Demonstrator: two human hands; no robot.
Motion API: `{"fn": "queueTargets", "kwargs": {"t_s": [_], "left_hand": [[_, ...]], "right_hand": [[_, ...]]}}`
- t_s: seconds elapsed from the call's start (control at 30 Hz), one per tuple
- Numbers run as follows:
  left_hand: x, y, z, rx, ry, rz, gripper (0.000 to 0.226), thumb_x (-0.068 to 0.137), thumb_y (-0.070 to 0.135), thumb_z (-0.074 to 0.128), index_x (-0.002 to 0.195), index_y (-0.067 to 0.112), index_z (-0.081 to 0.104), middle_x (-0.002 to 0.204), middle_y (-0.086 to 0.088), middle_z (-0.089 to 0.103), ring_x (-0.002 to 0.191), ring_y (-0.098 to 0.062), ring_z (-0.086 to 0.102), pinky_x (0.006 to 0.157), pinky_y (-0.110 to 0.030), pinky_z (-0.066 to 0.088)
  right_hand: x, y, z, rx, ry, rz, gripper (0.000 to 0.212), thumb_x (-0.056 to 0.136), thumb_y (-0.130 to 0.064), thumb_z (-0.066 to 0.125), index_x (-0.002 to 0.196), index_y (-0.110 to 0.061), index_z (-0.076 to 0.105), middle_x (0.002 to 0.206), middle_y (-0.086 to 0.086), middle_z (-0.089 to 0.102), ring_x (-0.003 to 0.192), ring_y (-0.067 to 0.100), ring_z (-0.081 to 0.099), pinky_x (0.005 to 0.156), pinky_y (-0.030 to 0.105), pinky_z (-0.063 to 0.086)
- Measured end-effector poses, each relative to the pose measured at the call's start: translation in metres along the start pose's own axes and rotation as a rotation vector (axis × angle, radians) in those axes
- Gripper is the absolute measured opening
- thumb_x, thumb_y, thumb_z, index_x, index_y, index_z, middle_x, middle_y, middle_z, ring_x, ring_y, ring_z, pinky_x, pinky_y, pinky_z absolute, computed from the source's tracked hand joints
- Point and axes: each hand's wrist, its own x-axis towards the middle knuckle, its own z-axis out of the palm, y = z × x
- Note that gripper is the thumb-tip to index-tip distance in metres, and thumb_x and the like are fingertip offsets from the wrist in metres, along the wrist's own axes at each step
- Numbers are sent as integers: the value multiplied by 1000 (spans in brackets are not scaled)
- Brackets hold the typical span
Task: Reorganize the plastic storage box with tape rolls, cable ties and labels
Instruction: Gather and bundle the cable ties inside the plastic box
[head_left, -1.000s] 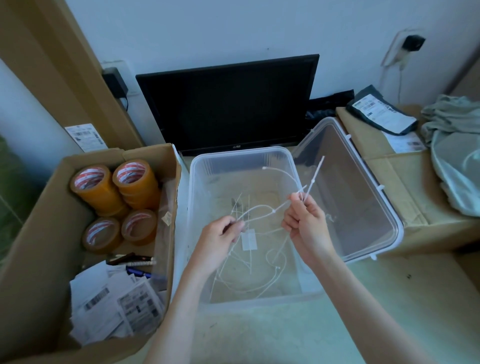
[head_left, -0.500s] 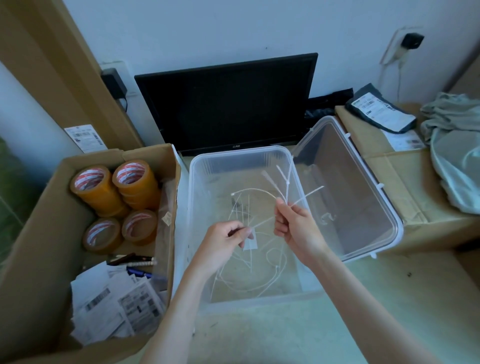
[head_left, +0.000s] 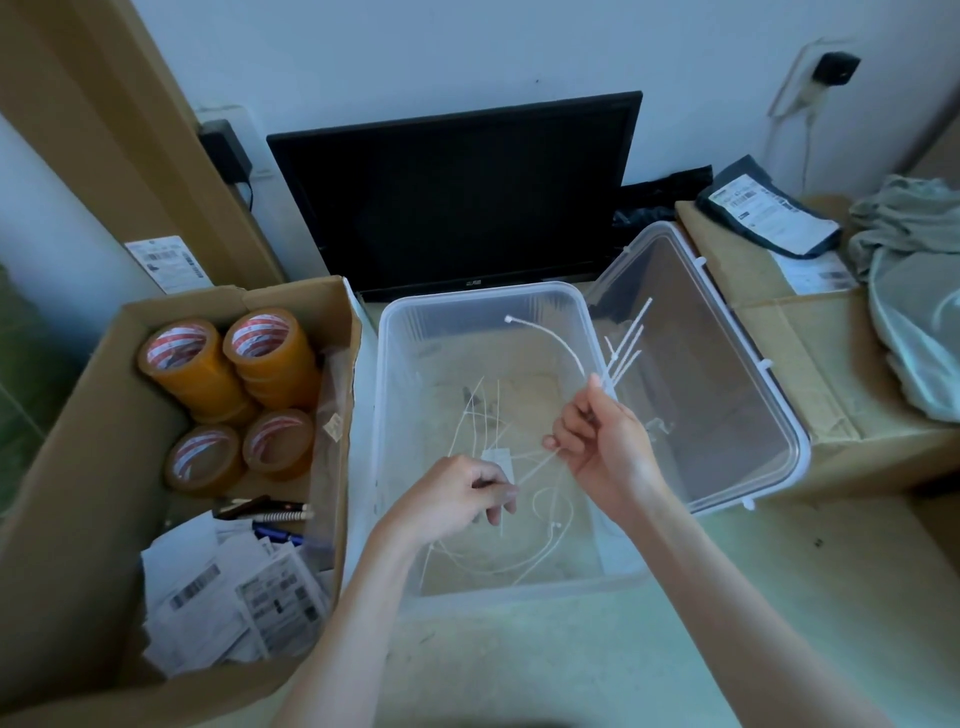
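Observation:
A clear plastic storage box (head_left: 387, 395) stands open in the middle, its lid (head_left: 727, 395) leaning to the right. My right hand (head_left: 605, 441) grips a bunch of white cable ties (head_left: 621, 348) above the box; their ends fan up and right. My left hand (head_left: 460, 496) pinches one tie low over the box's front. More loose ties (head_left: 524, 556) and a small white label (head_left: 501, 462) lie on the box floor. Brown tape rolls (head_left: 228, 374) and paper labels (head_left: 228, 597) sit in a cardboard box (head_left: 78, 467) on the left.
A black monitor (head_left: 457, 192) leans against the wall behind the plastic box. Pens (head_left: 265, 512) lie in the cardboard box. On the right, a flat carton (head_left: 810, 364) carries a dark parcel bag (head_left: 769, 215) and grey cloth (head_left: 914, 291).
My right hand has tilted and gathered the ties, so their ends now point up and right. My left hand has dropped slightly toward the front of the box, still pinching a tie.

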Motion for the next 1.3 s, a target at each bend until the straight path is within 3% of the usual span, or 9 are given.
{"fn": "queueTargets", "kwargs": {"t_s": [0.23, 0.37, 0.5, 0.63, 0.73, 0.87, 1.0, 1.17, 1.3], "left_hand": [[12, -13, -5, 185, 157, -158, 12, 94, 19, 54, 96, 17, 66, 90, 6, 64, 77, -12, 58, 66, -21, 44], [37, -5, -16, 374, 249, -171, 24, 96, 25, 48, 114, 13, 57, 116, -6, 57, 105, -26, 56, 90, -35, 46], [80, -5, -19, 415, 296, -227, 32, 94, 26, 47, 122, 10, 52, 124, -14, 53, 113, -32, 53, 92, -37, 44], [107, -29, -8, 477, 192, -428, 52, 97, 32, 43, 141, 9, 31, 138, -16, 42, 126, -35, 45, 99, -39, 39], [107, -52, 3, 547, 133, -522, 52, 94, 34, 50, 135, 6, 35, 138, -14, 44, 126, -31, 46, 96, -36, 41], [101, -65, 13, 613, 104, -475, 42, 93, 37, 50, 123, 9, 45, 127, -13, 52, 116, -30, 53, 90, -35, 43], [101, -60, 8, 671, 109, -471, 30, 94, 16, 44, 122, 9, 52, 128, -12, 54, 118, -30, 54, 93, -36, 44], [102, -54, -3, 455, 176, -519, 28, 86, 10, 52, 112, 4, 61, 120, -15, 62, 111, -31, 60, 90, -36, 49], [103, -49, -15, 261, 279, -478, 12, 82, 13, 61, 79, 9, 72, 90, -12, 70, 89, -27, 65, 74, -28, 49]], "right_hand": [[-2, -2, -3, -116, 24, -62, 42, 102, -33, 38, 63, -19, 30, 55, -3, 17, 47, 13, 14, 42, 24, 19], [-2, -1, -3, -176, 49, -71, 42, 103, -34, 37, 64, -19, 30, 54, -3, 18, 46, 12, 14, 44, 27, 12], [-1, 0, -4, -216, 63, -66, 42, 102, -34, 38, 63, -19, 29, 55, -2, 17, 47, 12, 12, 46, 28, 9], [-1, 1, -4, -217, 55, -51, 43, 102, -34, 39, 63, -21, 28, 52, -4, 18, 46, 11, 12, 45, 27, 9], [-1, 2, -5, -213, 52, -45, 43, 102, -34, 39, 63, -22, 28, 53, -4, 17, 46, 11, 12, 46, 28, 8], [1, 3, -6, -195, 58, -37, 42, 102, -34, 39, 63, -21, 28, 54, -3, 16, 46, 11, 12, 46, 28, 8], [2, 3, -5, -205, 62, -30, 41, 102, -33, 39, 64, -22, 29, 55, -2, 16, 47, 11, 12, 48, 30, 8], [1, 3, -5, -201, 69, -22, 40, 102, -32, 40, 64, -22, 29, 56, -2, 16, 46, 11, 12, 48, 29, 8], [-1, 2, -4, -220, 71, -22, 40, 102, -32, 40, 65, -22, 29, 59, -1, 13, 50, 13, 10, 49, 30, 8]]}}
